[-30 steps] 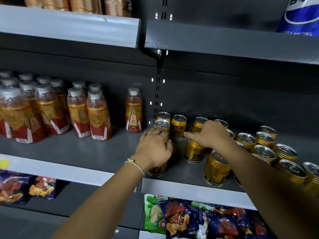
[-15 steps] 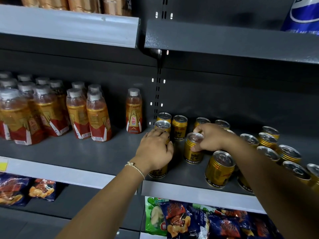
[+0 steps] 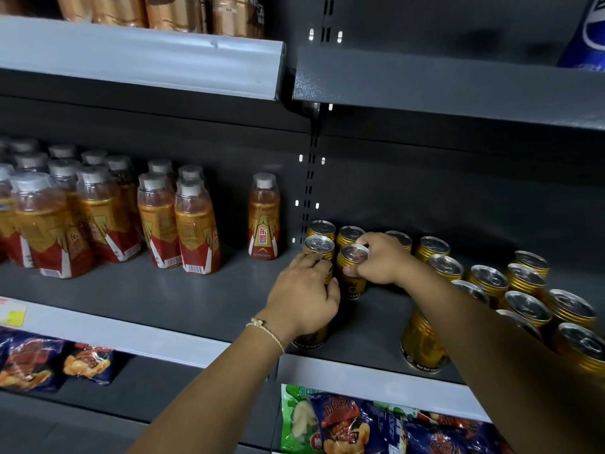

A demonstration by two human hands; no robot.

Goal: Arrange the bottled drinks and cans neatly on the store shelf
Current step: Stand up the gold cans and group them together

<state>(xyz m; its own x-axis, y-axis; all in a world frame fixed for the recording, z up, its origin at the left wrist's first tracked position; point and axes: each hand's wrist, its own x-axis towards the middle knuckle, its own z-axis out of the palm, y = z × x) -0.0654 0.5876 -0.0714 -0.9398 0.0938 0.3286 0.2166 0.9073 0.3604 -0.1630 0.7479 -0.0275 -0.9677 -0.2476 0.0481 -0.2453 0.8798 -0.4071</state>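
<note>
Just right of the frame's centre, the right hand (image 3: 381, 258) pinches the rim of a gold can (image 3: 352, 270) from above, thumb at the front and fingers curled over the lid; gripped this way the can stays upright, presumably so it can be slid in beside its neighbours. The left hand (image 3: 302, 296) wraps round another gold can (image 3: 309, 335) in front of it, its grip closed on the body, likely steadying the column at the left edge of the shelf (image 3: 360, 326). Behind them stand three more cans in tidy rows. To the right, loose cans (image 3: 487, 280) sit scattered and unaligned, so the sorting looks far from finished.

Left of centre, a lone orange bottle (image 3: 264, 217) carries red Chinese characters, 东鹏, over an eagle emblem; it stands apart from the bottle cluster (image 3: 98, 211) at the left edge. The print on the cans is too small to read. Snack bags (image 3: 343, 424) lie on the shelf below.
</note>
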